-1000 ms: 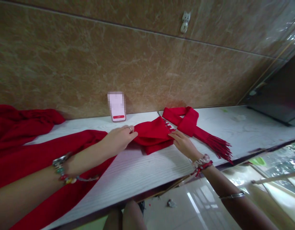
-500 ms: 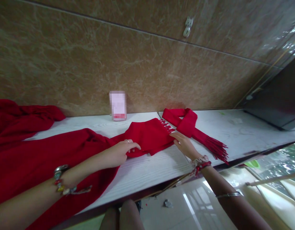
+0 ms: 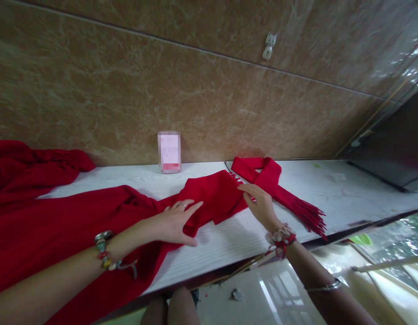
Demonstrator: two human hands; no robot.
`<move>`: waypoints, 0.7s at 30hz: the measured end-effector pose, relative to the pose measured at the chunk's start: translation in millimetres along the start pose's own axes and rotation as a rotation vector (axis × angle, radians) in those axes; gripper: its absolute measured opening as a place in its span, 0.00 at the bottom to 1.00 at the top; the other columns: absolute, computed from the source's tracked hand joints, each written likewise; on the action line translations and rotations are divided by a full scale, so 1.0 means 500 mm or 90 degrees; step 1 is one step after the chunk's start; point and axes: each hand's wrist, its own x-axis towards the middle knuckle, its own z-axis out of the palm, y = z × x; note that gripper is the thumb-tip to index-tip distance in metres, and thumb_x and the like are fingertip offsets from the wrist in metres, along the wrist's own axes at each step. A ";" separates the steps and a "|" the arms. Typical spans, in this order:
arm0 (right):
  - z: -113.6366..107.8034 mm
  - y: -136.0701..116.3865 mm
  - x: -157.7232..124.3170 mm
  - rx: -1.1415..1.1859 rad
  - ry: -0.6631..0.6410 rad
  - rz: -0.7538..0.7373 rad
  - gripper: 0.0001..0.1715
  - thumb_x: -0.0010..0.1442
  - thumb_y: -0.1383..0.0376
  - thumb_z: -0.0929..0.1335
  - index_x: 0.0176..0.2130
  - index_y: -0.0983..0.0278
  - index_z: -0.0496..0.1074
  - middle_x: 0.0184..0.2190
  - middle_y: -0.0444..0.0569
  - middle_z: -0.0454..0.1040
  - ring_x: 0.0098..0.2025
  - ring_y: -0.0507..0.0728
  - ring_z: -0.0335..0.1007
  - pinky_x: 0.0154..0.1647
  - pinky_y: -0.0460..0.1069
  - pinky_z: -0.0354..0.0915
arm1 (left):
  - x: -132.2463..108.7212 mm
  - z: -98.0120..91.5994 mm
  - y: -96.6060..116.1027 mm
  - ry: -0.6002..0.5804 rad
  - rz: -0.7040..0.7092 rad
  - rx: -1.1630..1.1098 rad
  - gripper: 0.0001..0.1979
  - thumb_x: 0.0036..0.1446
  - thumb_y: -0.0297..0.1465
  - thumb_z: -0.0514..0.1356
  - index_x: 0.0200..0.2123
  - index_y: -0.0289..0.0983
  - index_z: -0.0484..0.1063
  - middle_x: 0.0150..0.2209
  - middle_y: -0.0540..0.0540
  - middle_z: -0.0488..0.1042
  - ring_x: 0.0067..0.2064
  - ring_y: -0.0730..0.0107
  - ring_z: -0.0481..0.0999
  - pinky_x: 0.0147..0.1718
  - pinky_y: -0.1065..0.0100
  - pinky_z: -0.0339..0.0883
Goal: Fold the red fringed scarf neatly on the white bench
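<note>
The red cloth (image 3: 213, 198) lies lengthwise on the white table (image 3: 222, 241), running from the left side to the middle, where its fringed end is located. The left hand (image 3: 175, 223) is positioned over the cloth, short of the fringed end. Its grip is spread: fingers and thumb are apart, with the thumb directed toward the front edge of the table.

The right hand (image 3: 258, 203) is at the fringed end. Its fingers are held close together and the fingertips meet the fringe; whether this grip pinches any strands cannot be determined.

Adjacent components:
- A folded red scarf (image 3: 268, 178) lies just beyond the right hand, its tassels pointing toward the front edge.
- A red cloth heap (image 3: 42, 164) occupies the rear left.
- A phone (image 3: 170, 151) stands upright at the rear, near the brown wall (image 3: 93, 90).
- A white cat-shaped fitting (image 3: 270, 45) is on the wall.
- A beaded bracelet (image 3: 106, 259) encircles the left wrist.
</note>
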 end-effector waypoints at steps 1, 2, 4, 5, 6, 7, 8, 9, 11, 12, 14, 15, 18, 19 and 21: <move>0.002 -0.022 0.013 0.020 0.001 -0.016 0.17 0.56 0.70 0.59 0.38 0.61 0.74 0.37 0.49 0.76 0.42 0.55 0.70 0.47 0.52 0.66 | -0.003 0.011 -0.002 -0.019 -0.018 0.020 0.46 0.41 0.42 0.61 0.61 0.42 0.44 0.63 0.37 0.46 0.62 0.45 0.46 0.53 0.48 0.50; 0.005 -0.042 0.026 0.044 -0.014 -0.034 0.16 0.57 0.70 0.59 0.39 0.61 0.73 0.38 0.49 0.75 0.43 0.54 0.70 0.47 0.52 0.65 | -0.009 0.023 -0.007 -0.029 -0.027 0.037 0.45 0.42 0.40 0.61 0.61 0.42 0.44 0.63 0.37 0.45 0.62 0.45 0.45 0.53 0.47 0.50; 0.015 -0.069 0.043 0.102 -0.074 -0.057 0.15 0.58 0.67 0.60 0.42 0.60 0.72 0.40 0.48 0.74 0.43 0.54 0.70 0.46 0.52 0.66 | -0.025 0.043 -0.034 0.019 -0.016 0.051 0.35 0.50 0.31 0.55 0.61 0.42 0.46 0.63 0.39 0.47 0.61 0.55 0.51 0.54 0.57 0.53; 0.022 -0.074 0.046 0.130 -0.102 -0.053 0.15 0.58 0.66 0.60 0.44 0.60 0.71 0.41 0.49 0.74 0.42 0.54 0.70 0.45 0.51 0.67 | -0.037 0.048 -0.056 0.059 -0.008 0.061 0.32 0.52 0.25 0.51 0.60 0.43 0.48 0.62 0.41 0.51 0.59 0.63 0.56 0.53 0.63 0.55; 0.031 -0.071 0.046 0.150 -0.117 -0.038 0.17 0.59 0.65 0.60 0.47 0.60 0.69 0.43 0.49 0.73 0.42 0.54 0.70 0.44 0.51 0.68 | -0.051 0.048 -0.085 0.080 0.005 0.077 0.30 0.52 0.21 0.47 0.59 0.45 0.52 0.60 0.44 0.56 0.57 0.68 0.60 0.51 0.66 0.57; 0.041 -0.063 0.042 0.155 -0.120 -0.017 0.18 0.59 0.64 0.60 0.49 0.60 0.66 0.45 0.51 0.71 0.43 0.54 0.70 0.43 0.51 0.68 | -0.069 0.044 -0.119 0.095 -0.005 0.102 0.30 0.51 0.19 0.45 0.56 0.46 0.57 0.57 0.47 0.61 0.54 0.70 0.63 0.50 0.67 0.58; 0.052 -0.050 0.034 0.144 -0.119 0.003 0.20 0.60 0.63 0.59 0.52 0.61 0.64 0.48 0.52 0.69 0.45 0.54 0.69 0.43 0.51 0.68 | -0.089 0.035 -0.158 0.114 -0.015 0.135 0.29 0.51 0.18 0.44 0.54 0.46 0.61 0.54 0.48 0.65 0.53 0.70 0.64 0.50 0.67 0.58; 0.064 -0.034 0.025 0.114 -0.119 0.014 0.22 0.60 0.62 0.58 0.53 0.61 0.62 0.50 0.54 0.67 0.49 0.55 0.66 0.45 0.52 0.67 | -0.113 0.024 -0.201 0.131 -0.029 0.165 0.27 0.51 0.18 0.44 0.50 0.44 0.65 0.52 0.47 0.68 0.52 0.69 0.65 0.50 0.66 0.57; 0.086 -0.001 0.002 0.017 -0.196 -0.017 0.23 0.60 0.61 0.59 0.54 0.62 0.61 0.54 0.56 0.63 0.56 0.58 0.59 0.52 0.57 0.62 | -0.169 -0.003 -0.296 0.168 -0.058 0.207 0.23 0.52 0.21 0.44 0.44 0.45 0.70 0.48 0.50 0.71 0.50 0.69 0.65 0.48 0.66 0.57; 0.095 0.012 -0.009 -0.033 -0.243 -0.040 0.23 0.60 0.61 0.59 0.54 0.63 0.62 0.55 0.56 0.63 0.57 0.59 0.56 0.54 0.58 0.59 | -0.199 -0.015 -0.345 0.201 -0.073 0.223 0.22 0.53 0.22 0.43 0.41 0.45 0.71 0.45 0.51 0.73 0.49 0.69 0.66 0.47 0.65 0.58; 0.108 0.026 -0.030 -0.125 -0.300 -0.071 0.22 0.60 0.62 0.58 0.53 0.66 0.63 0.55 0.58 0.62 0.59 0.61 0.53 0.56 0.61 0.55 | -0.257 -0.034 -0.435 0.246 -0.094 0.248 0.22 0.52 0.24 0.41 0.37 0.44 0.72 0.39 0.55 0.75 0.44 0.69 0.67 0.44 0.65 0.59; 0.112 0.029 -0.039 -0.165 -0.309 -0.075 0.22 0.61 0.63 0.58 0.52 0.67 0.64 0.55 0.59 0.63 0.59 0.62 0.52 0.56 0.61 0.55 | -0.282 -0.039 -0.473 0.270 -0.105 0.242 0.21 0.51 0.26 0.40 0.36 0.44 0.72 0.37 0.56 0.75 0.43 0.70 0.68 0.43 0.66 0.60; 0.108 0.031 -0.057 -0.259 -0.315 -0.071 0.21 0.61 0.64 0.57 0.51 0.68 0.65 0.53 0.61 0.64 0.58 0.65 0.54 0.52 0.63 0.58 | -0.324 -0.042 -0.538 0.324 -0.137 0.218 0.21 0.51 0.27 0.40 0.36 0.44 0.71 0.36 0.59 0.75 0.41 0.73 0.68 0.43 0.68 0.59; 0.102 0.034 -0.060 -0.282 -0.318 -0.070 0.21 0.60 0.64 0.58 0.51 0.69 0.65 0.53 0.62 0.65 0.58 0.65 0.55 0.51 0.64 0.58 | -0.325 -0.042 -0.541 0.317 -0.145 0.218 0.20 0.50 0.27 0.41 0.35 0.43 0.72 0.36 0.58 0.76 0.40 0.74 0.69 0.43 0.68 0.59; 0.090 0.044 -0.057 -0.316 -0.330 -0.067 0.21 0.58 0.66 0.59 0.51 0.69 0.66 0.52 0.63 0.65 0.56 0.66 0.58 0.50 0.64 0.59 | -0.309 -0.047 -0.520 0.298 -0.166 0.208 0.17 0.48 0.28 0.45 0.33 0.40 0.73 0.33 0.55 0.77 0.38 0.72 0.70 0.43 0.66 0.60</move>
